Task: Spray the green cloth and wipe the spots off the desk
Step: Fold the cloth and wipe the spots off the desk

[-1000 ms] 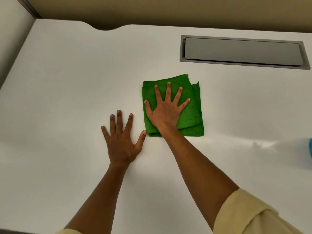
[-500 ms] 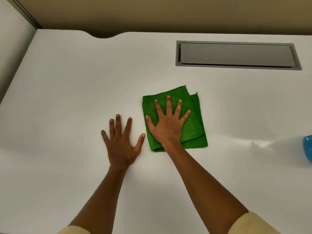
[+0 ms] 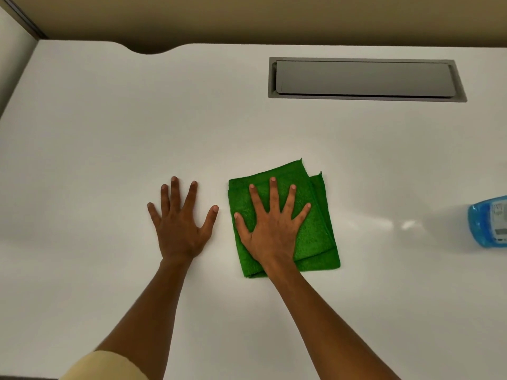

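Observation:
A folded green cloth [image 3: 315, 237] lies flat on the white desk [image 3: 109, 133], a little right of centre. My right hand [image 3: 271, 231] presses down on it with the palm flat and the fingers spread. Just left of the cloth, my left hand [image 3: 179, 229] rests flat on the bare desk, fingers apart, holding nothing. A blue spray bottle [image 3: 489, 223] stands at the right edge of the view, only partly in frame. I see no spots on the desk surface.
A grey cable hatch [image 3: 365, 79] is set into the desk at the back right. A curved notch [image 3: 149, 50] cuts the back edge. A wall panel runs along the left side.
My right hand and the cloth have slid toward me across the desk. The view has shifted, and more of the blue bottle now shows at the right.

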### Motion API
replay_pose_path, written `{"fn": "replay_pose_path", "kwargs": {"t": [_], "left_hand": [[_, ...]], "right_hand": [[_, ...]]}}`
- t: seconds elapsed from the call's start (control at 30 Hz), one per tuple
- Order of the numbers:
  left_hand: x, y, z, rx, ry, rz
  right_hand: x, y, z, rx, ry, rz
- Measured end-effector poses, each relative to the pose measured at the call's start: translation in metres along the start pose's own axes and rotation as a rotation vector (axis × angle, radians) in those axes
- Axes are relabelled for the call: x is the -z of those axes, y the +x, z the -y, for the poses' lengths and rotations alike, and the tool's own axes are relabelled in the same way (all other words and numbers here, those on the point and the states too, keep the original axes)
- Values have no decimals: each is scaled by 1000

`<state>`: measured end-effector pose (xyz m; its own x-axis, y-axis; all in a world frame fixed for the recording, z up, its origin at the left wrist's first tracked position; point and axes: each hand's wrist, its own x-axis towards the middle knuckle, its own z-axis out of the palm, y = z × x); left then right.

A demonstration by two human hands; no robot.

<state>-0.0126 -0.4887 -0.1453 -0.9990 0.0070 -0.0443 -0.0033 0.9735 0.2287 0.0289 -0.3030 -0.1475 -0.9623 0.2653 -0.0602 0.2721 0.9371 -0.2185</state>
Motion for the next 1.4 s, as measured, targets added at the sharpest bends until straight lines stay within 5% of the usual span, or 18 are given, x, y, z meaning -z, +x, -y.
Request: {"fn": "replay_pose_path", "kwargs": {"t": [0.63,1.0,1.4], "left_hand": [[-1,0,2,-11,-25,-24],[-3,1,3,-13,-24,-32],[-2,-1,2,-17,-44,-23]], "right_hand": [[14,118,-22,-68,-26,32],[21,69,-64,-91,-54,37],[43,35,-169,-400,-73,5]]}}
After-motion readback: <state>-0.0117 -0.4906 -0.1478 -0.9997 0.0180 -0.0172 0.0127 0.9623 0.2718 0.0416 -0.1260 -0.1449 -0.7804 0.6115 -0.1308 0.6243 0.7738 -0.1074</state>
